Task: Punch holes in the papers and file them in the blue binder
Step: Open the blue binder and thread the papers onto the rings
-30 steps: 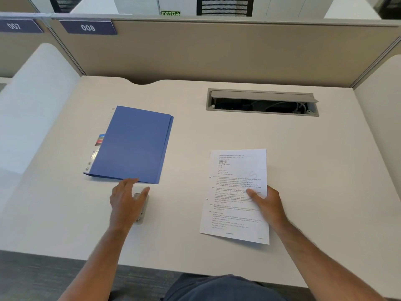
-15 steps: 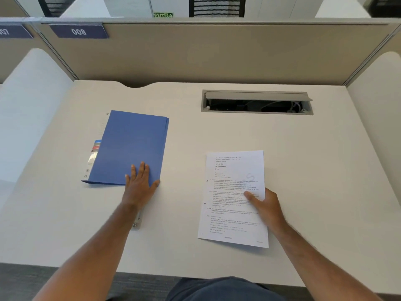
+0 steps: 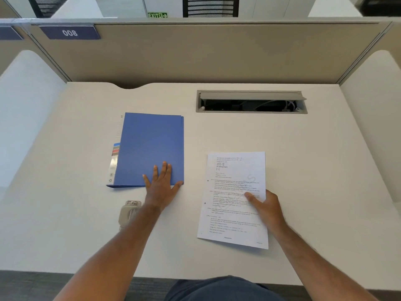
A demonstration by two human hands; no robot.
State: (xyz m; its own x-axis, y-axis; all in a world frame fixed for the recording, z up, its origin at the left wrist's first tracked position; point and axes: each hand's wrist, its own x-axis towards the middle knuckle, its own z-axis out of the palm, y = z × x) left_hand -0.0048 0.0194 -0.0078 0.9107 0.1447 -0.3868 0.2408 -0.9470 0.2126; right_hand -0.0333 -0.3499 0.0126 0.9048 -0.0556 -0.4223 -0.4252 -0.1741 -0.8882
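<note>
Fingers [image 3: 166, 170] press blue binder [image 3: 149, 146] below "008" sign [image 3: 69, 32].

hole punch [image 3: 128, 213]: the left arm covers its right side, and it looks blurry.
papers [image 3: 235, 198]: the print is too small to read; the right hand [image 3: 263, 206] hides part of the right edge.
blue binder [image 3: 152, 148]: the left hand [image 3: 161, 186] covers its near corner.
cable box [image 3: 251, 102]: dark inside, the wires are hard to make out.
second sign [image 3: 9, 32]: cut off at the upper left edge.
</note>
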